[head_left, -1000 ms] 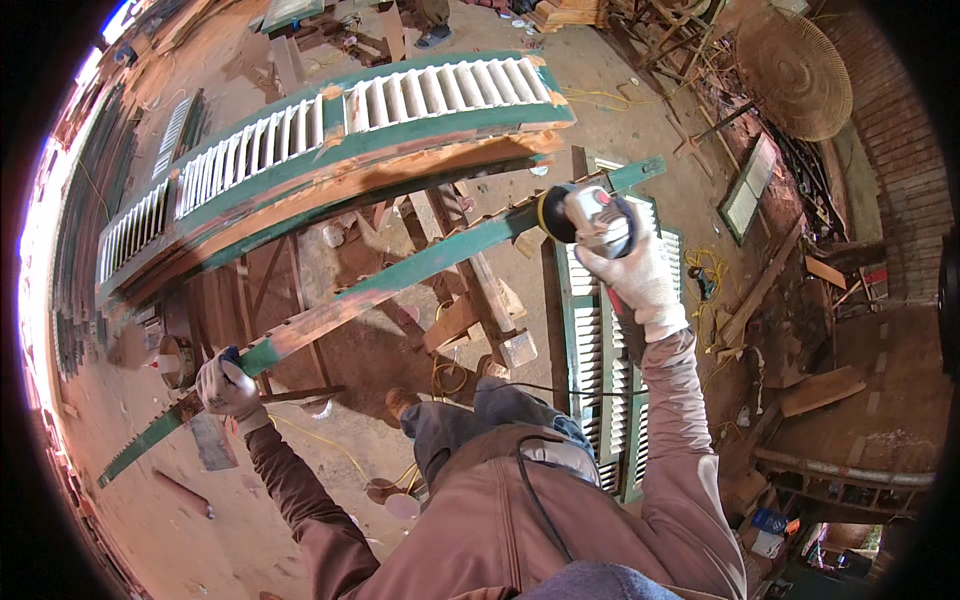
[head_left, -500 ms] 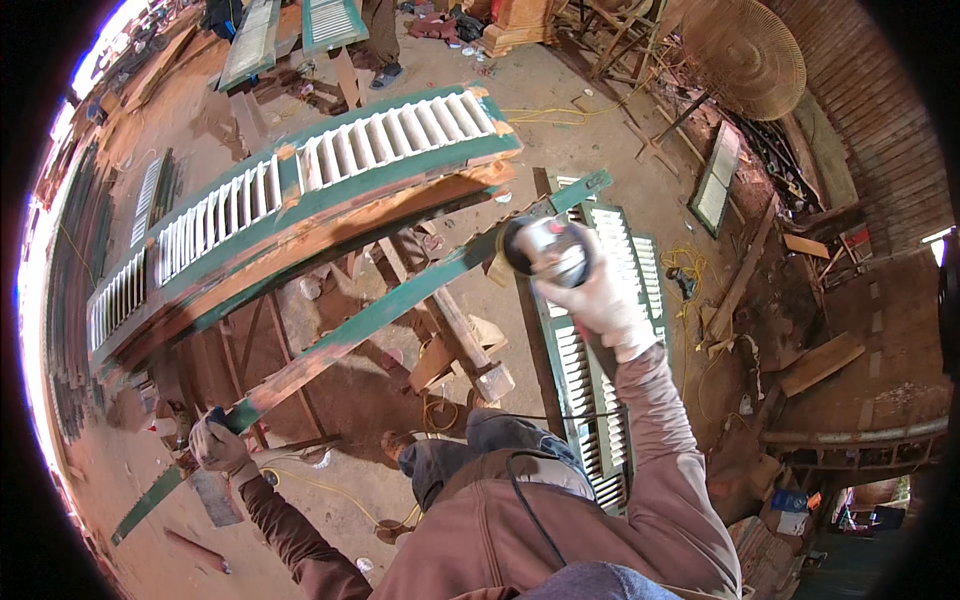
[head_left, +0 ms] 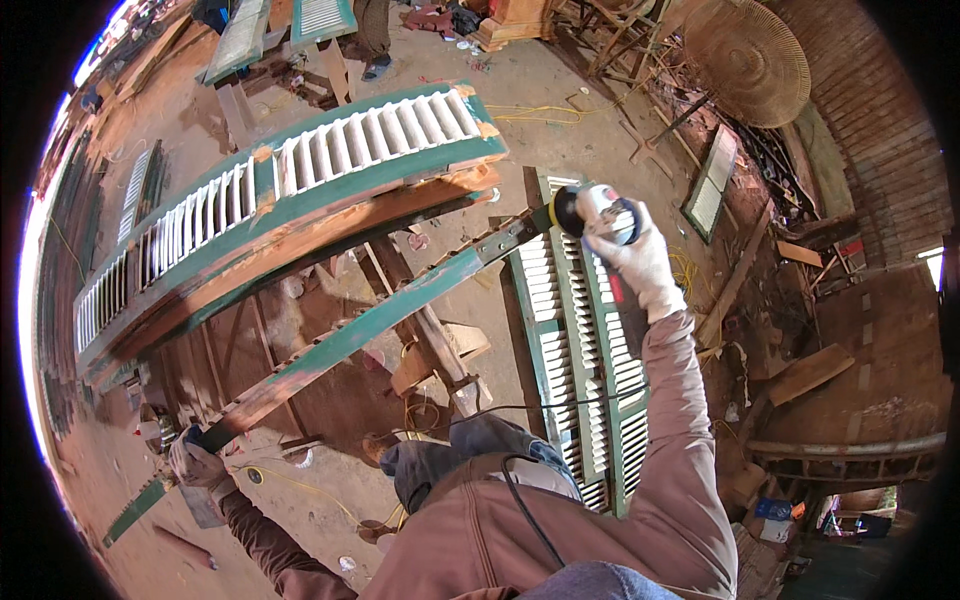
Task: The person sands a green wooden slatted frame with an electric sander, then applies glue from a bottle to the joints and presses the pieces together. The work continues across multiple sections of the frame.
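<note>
A long, narrow green-painted wooden board [head_left: 375, 318], with patches of bare wood and notches along its upper edge, slants across the view. Near its lower left part my gloved left hand [head_left: 197, 462] is closed around it. My gloved right hand [head_left: 640, 262] grips a corded angle grinder [head_left: 605, 208] with a pale head. Its dark, yellow-rimmed disc [head_left: 566, 211] is at the board's upper right end and covers the tip; whether they touch I cannot tell. Underneath the board is a wooden trestle [head_left: 440, 340].
Stacked green louvered shutters [head_left: 270, 205] lie beyond the board. More shutters [head_left: 580, 350] rest on the ground at right. A black cord [head_left: 520, 404] crosses in front of my body. Yellow cable [head_left: 300, 485] trails over the floor. A large round fan [head_left: 748, 65] stands at far right.
The grinder has moved right and slightly up, to the board's far end. The board has shifted left and rolled, showing more of its notched edge. My left hand has moved slightly left.
</note>
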